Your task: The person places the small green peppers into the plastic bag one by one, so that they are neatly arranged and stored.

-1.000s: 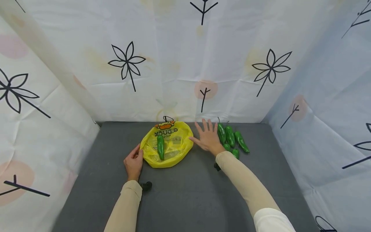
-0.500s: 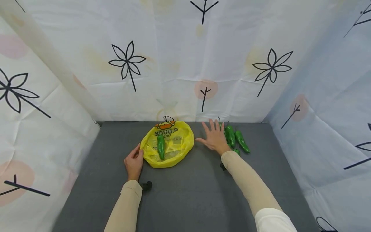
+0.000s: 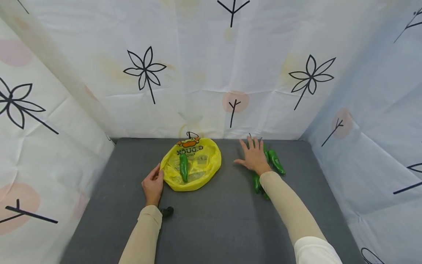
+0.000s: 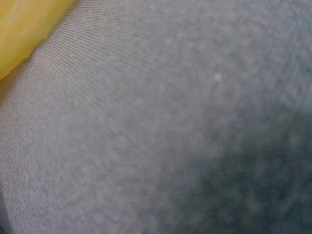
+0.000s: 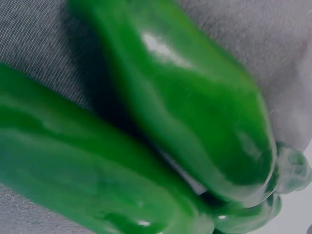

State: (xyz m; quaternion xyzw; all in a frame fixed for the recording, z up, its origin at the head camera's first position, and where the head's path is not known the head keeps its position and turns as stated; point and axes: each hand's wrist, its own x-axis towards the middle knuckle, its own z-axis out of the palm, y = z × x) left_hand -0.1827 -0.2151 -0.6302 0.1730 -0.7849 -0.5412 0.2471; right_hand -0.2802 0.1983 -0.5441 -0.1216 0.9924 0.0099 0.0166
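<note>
A yellow plastic bag [image 3: 206, 170] with a duck print lies with its mouth spread wide, one green chili pepper [image 3: 183, 168] inside it. My left hand [image 3: 153, 187] pinches the bag's left rim; only a corner of the yellow bag [image 4: 24, 29] shows in the left wrist view. To the right, my right hand [image 3: 256, 157] is over the pile of peppers, fingers spread, and covers part of it. A pepper [image 3: 276, 161] pokes out on its right, and another pepper [image 3: 256, 183] below the wrist. Two large glossy peppers fill the right wrist view, the upper pepper [image 5: 195, 97] nearest.
The dark grey table [image 3: 204, 227] ends against a white curtain [image 3: 197, 73] with flower drawings behind. More printed cloth stands along the left and right sides. A small black device [image 3: 167, 212] sits at my left wrist.
My right hand has moved right, away from the bag's edge and over the peppers, with its fingers still spread. The left hand and the bag stay in place.
</note>
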